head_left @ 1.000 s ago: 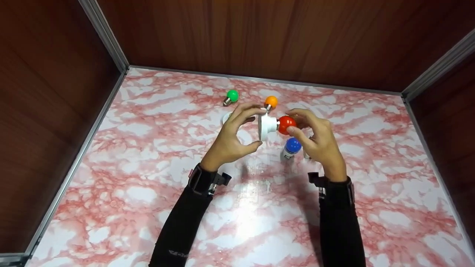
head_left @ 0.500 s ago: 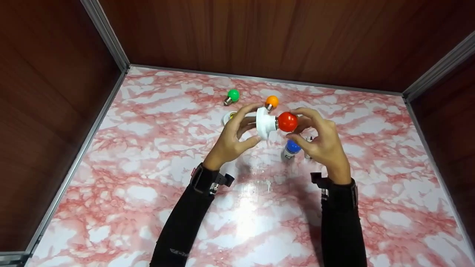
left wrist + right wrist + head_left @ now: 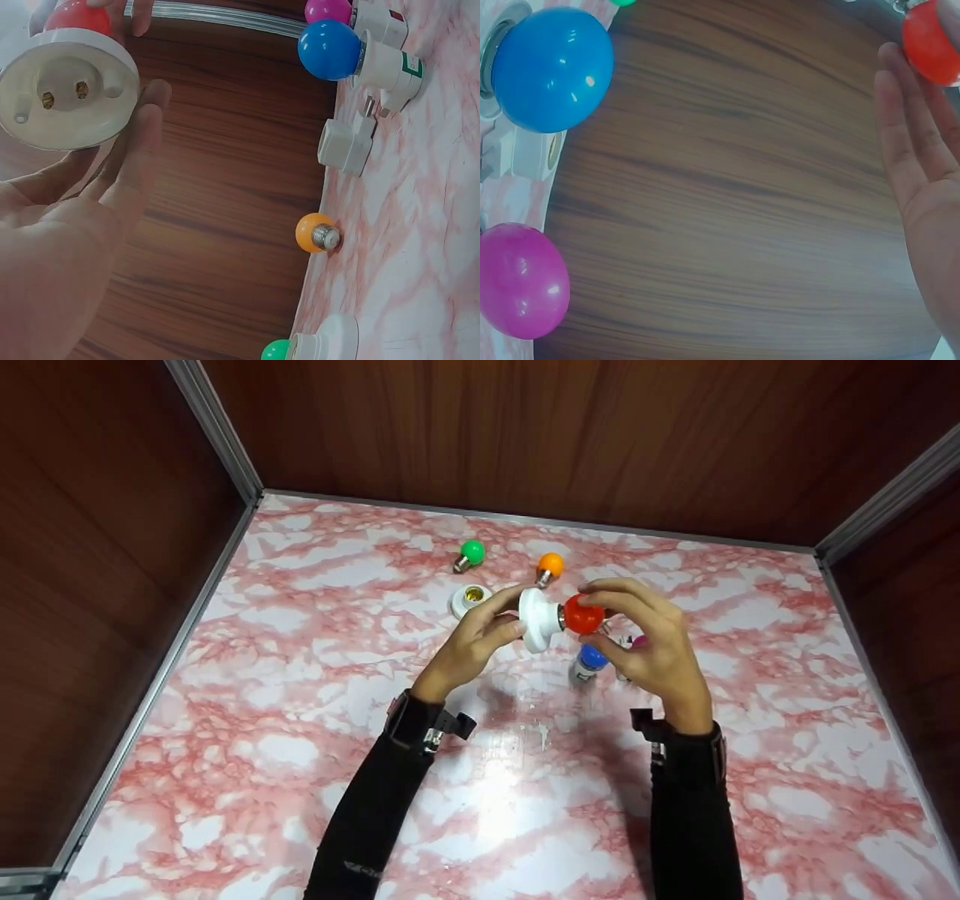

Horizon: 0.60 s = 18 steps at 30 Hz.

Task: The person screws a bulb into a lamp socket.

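Note:
My left hand (image 3: 474,643) grips a white round lamp holder (image 3: 535,622) by its base, thumb on the near side. The holder is tilted sideways with its mouth to the right, raised above the table. In the left wrist view its hollow back (image 3: 90,124) shows two brass screws. A red light bulb (image 3: 584,616) sits at the holder's mouth, a strip of its metal cap showing. My right hand (image 3: 656,637) holds this bulb's globe between thumb and fingers. The right wrist view shows the red bulb (image 3: 930,45) at the top right, partly cut off.
Behind the hands lie a green bulb (image 3: 472,552), an orange bulb (image 3: 551,563) and a second lamp holder (image 3: 459,604). Below the red bulb stands a blue bulb (image 3: 592,656) in a white plug-in holder, near a magenta bulb (image 3: 328,10) and a white adapter (image 3: 346,146). Dark panels enclose the table.
My left fingers have drawn closer together and the lamp holder has turned a little. My right fingers loosened at the red bulb, then took it again higher up. More of the second holder shows.

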Each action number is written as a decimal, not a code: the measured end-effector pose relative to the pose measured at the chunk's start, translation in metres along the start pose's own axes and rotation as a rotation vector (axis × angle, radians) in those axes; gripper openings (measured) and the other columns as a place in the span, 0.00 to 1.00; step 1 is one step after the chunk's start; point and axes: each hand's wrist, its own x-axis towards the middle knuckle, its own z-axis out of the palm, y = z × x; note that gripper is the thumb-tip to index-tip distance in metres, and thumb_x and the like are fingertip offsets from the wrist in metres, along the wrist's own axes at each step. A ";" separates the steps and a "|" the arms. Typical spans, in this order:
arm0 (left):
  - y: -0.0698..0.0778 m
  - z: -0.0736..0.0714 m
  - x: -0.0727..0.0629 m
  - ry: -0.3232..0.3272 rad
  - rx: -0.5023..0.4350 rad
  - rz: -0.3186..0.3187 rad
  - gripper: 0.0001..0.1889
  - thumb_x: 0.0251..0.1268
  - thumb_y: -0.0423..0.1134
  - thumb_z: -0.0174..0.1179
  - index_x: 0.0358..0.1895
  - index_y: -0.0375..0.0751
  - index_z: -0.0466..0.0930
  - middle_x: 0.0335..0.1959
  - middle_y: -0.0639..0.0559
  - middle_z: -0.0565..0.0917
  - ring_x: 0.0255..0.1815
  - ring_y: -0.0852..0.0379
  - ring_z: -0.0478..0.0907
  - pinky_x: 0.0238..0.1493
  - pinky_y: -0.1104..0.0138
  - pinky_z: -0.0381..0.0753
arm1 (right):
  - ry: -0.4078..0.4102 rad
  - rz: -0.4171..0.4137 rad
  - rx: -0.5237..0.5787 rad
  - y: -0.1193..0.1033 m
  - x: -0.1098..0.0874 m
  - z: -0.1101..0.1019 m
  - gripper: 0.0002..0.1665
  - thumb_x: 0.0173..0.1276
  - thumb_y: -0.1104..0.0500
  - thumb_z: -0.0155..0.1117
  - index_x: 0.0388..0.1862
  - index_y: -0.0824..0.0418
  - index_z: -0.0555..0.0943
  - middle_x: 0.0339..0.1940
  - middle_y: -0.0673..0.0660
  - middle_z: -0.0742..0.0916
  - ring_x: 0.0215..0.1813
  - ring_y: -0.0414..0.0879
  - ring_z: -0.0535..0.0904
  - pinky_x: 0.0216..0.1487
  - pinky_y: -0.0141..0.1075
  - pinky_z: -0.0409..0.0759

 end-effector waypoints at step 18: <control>-0.002 0.002 0.001 0.073 0.140 0.200 0.42 0.59 0.27 0.75 0.76 0.30 0.66 0.76 0.32 0.71 0.73 0.40 0.79 0.72 0.55 0.84 | -0.064 0.140 -0.093 0.004 -0.004 -0.005 0.31 0.55 0.68 0.84 0.59 0.65 0.85 0.48 0.61 0.93 0.43 0.47 0.89 0.53 0.20 0.83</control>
